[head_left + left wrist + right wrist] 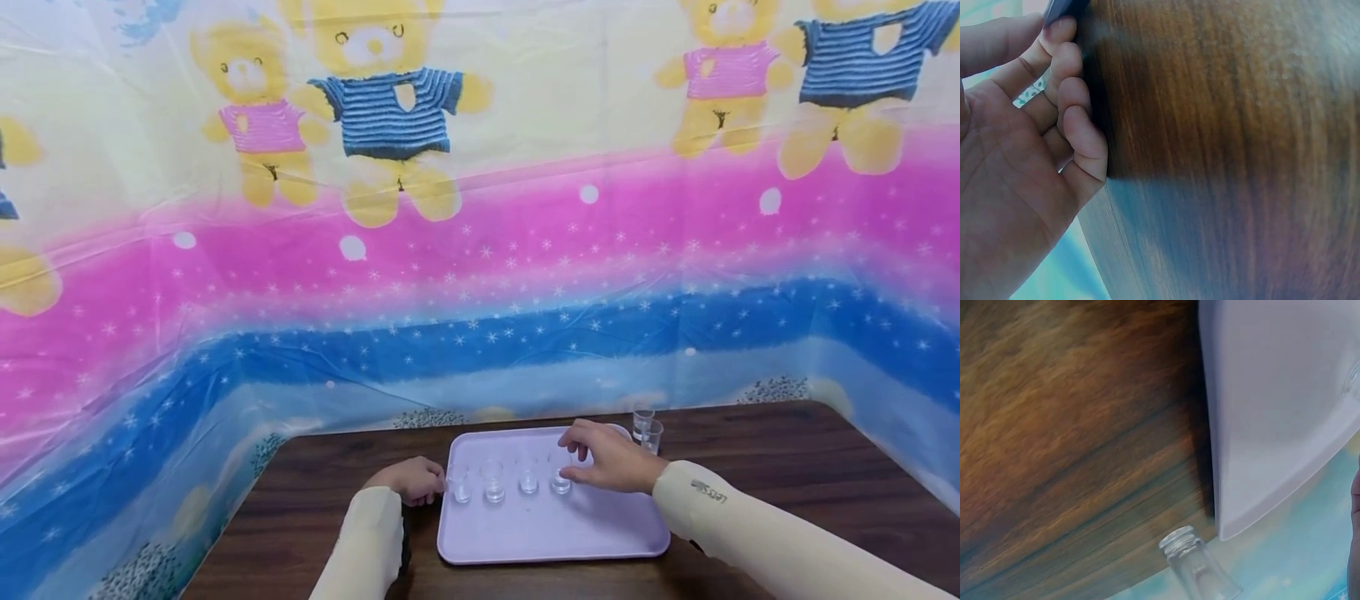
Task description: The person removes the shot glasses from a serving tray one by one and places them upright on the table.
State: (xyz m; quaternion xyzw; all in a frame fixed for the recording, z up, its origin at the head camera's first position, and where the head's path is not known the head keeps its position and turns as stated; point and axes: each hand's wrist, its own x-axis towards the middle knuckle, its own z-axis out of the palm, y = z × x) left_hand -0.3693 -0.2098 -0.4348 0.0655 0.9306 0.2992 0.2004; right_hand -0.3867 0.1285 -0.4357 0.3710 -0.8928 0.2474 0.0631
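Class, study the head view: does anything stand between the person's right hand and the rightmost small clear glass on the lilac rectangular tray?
Nothing visible does: the right hand is right at that small clear glass; whether the fingers touch it is unclear. The other three glasses on the lilac tray stand to its left.

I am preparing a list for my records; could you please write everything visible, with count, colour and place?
Tray: one, pale purple, on the table.
Tray glasses: four, clear, in a row.
Loose glasses: two, clear, by the tray's far right corner.
Table: one, dark brown, under the tray.
Backdrop: one, multicoloured, behind the table.
Printed bears: five, yellow, on the backdrop.
Sleeves: two, cream, on both forearms.
Dark items: two, black, under the sleeves, unclear.
Left hand: one, bare, pinching the tray's left edge.
Right hand: one, bare, at the rightmost tray glass; grip unclear.
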